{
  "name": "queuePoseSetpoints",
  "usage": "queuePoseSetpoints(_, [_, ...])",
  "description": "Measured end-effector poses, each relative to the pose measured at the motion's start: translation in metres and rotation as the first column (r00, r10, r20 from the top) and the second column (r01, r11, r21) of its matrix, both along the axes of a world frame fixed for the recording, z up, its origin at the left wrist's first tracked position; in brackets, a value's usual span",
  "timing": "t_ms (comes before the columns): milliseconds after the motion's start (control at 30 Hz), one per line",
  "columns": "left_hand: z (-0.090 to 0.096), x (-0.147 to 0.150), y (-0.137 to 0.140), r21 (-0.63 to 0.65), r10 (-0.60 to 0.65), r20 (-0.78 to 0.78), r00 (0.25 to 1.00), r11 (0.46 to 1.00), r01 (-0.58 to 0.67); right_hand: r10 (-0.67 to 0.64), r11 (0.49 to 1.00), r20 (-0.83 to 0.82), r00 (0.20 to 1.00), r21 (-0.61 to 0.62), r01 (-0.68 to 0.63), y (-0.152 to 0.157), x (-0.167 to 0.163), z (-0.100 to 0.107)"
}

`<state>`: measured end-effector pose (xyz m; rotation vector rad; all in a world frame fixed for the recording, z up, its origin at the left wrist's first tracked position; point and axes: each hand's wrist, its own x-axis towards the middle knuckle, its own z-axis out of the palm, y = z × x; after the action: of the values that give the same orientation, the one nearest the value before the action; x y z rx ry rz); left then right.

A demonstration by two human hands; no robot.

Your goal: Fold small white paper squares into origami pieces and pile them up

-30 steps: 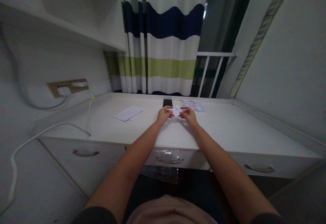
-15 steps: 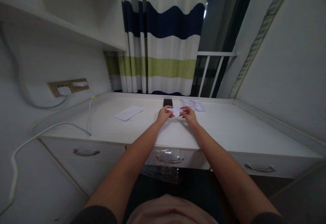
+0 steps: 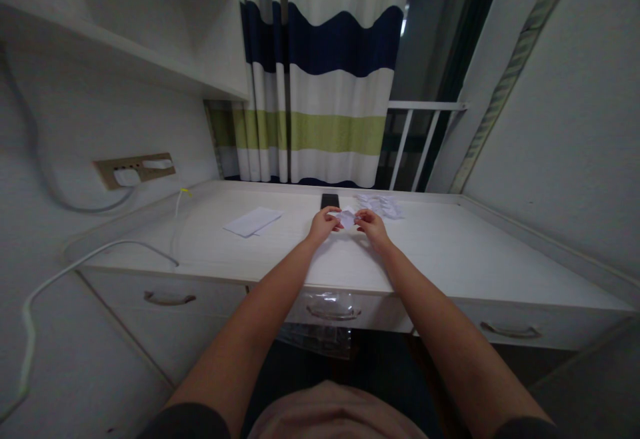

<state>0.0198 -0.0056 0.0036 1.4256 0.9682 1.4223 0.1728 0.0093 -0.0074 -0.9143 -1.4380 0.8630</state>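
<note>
A small piece of folded white paper (image 3: 347, 218) is held just above the desk, between my two hands. My left hand (image 3: 325, 224) pinches its left side with thumb and fingers. On the opposite side, my right hand (image 3: 371, 226) has its fingertips closed on the right edge. The paper's exact folds are too small to make out. Behind my left hand lies a dark, flat rectangular object (image 3: 330, 200), partly covered by the fingers. Several crumpled or folded white papers (image 3: 385, 206) form a pile just beyond my right hand.
A stack of flat white paper sheets (image 3: 253, 221) lies to the left on the white desk (image 3: 450, 252). A white cable (image 3: 125, 242) runs over the desk's left end, near a wall socket (image 3: 134, 171). Drawers with handles (image 3: 333, 314) line the front, and a curtain (image 3: 340, 92) hangs behind.
My right hand's fingers have drawn closer together at the paper's right edge, and the paper's angle has shifted slightly. My left hand stays nearly in place.
</note>
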Motion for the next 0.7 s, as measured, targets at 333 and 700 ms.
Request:
queuePoseSetpoints(333, [-0.0002,0.0004,0.003,-0.01,-0.009,0.063,0.998,1.0,0.01,0.028,0.998,-0.083,0.996,-0.057,-0.033,-0.0024,-0.0003,0.0025])
queuePoseSetpoints(700, [0.0003,-0.0008,0.0028,-0.003,-0.029,0.102,0.994,1.0,0.03,0.173,0.981,-0.046,0.984,-0.075,-0.176,-0.0077,-0.0008,0.0036])
